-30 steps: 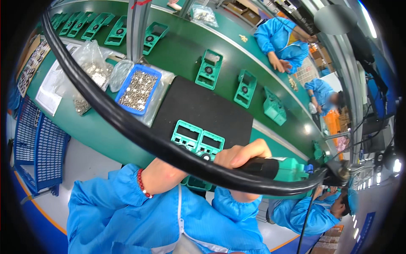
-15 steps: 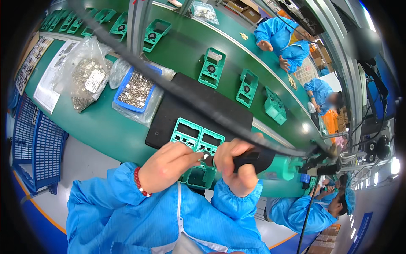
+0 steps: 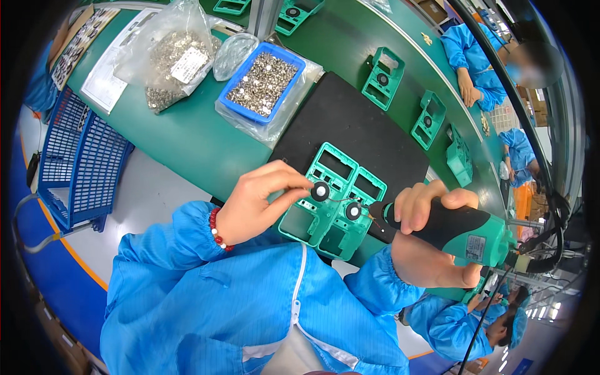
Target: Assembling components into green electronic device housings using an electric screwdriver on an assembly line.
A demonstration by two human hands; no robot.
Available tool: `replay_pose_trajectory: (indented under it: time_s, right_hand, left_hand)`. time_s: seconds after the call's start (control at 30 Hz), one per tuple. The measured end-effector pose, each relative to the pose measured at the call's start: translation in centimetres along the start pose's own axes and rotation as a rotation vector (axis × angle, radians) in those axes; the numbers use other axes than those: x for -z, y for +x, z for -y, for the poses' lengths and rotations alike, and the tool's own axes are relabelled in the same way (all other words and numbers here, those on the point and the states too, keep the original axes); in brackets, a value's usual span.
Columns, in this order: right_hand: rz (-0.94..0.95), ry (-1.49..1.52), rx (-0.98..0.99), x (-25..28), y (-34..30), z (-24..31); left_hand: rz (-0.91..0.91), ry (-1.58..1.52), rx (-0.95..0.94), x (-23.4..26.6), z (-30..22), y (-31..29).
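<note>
Two teal-green plastic housings lie side by side, the left one (image 3: pixel 326 212) and the right one (image 3: pixel 345 232), partly on a black mat (image 3: pixel 369 134). A round black speaker with a pale centre sits on each: the left speaker (image 3: pixel 320 191) and the right speaker (image 3: pixel 354 211). Thumb and forefinger of my left hand (image 3: pixel 259 197) are pinched at the left speaker's edge. My right hand (image 3: pixel 422 215) is wrapped round a green and black electric screwdriver (image 3: pixel 459 231). Its nose points left, close to the right speaker; thin wires run there.
A blue tray of small metal screws (image 3: pixel 262 81) and a clear bag of metal parts (image 3: pixel 181 56) stand beyond my left hand. More green housings (image 3: pixel 383 79) line the green belt. Blue baskets (image 3: pixel 84 162) stand at left. A dark cable (image 3: pixel 506 81) hangs at right. Co-workers (image 3: pixel 475 62) sit opposite.
My right hand has drawn the screwdriver back to the right, uncovering both speakers. My left hand has moved from the screwdriver's tip to the left speaker's edge. The whole view has shifted.
</note>
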State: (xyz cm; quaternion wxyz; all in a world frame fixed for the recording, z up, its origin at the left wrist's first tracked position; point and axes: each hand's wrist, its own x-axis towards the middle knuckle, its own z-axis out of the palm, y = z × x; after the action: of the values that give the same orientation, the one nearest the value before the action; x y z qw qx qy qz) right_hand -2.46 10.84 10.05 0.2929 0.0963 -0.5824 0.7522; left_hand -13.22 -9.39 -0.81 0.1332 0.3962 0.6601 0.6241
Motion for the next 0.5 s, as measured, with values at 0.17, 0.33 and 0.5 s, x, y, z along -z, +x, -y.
replay_pose_trajectory:
  time_s: [0.17, 0.33, 0.5]
  right_hand:
    - [0.069, 0.024, -0.059, -0.2, -0.3, -1.3]
    - [-0.032, -0.091, -0.037, -1.6, -1.0, -3.5]
    - [-0.101, -0.269, -0.076, -1.1, -1.7, -5.0]
  left_hand:
    - [0.046, 0.309, -0.257, -1.1, 0.4, -0.9]
    - [0.018, 0.412, -0.330, -2.9, 1.0, -1.2]
    - [0.008, 0.522, -0.419, -3.6, 1.4, -1.3]
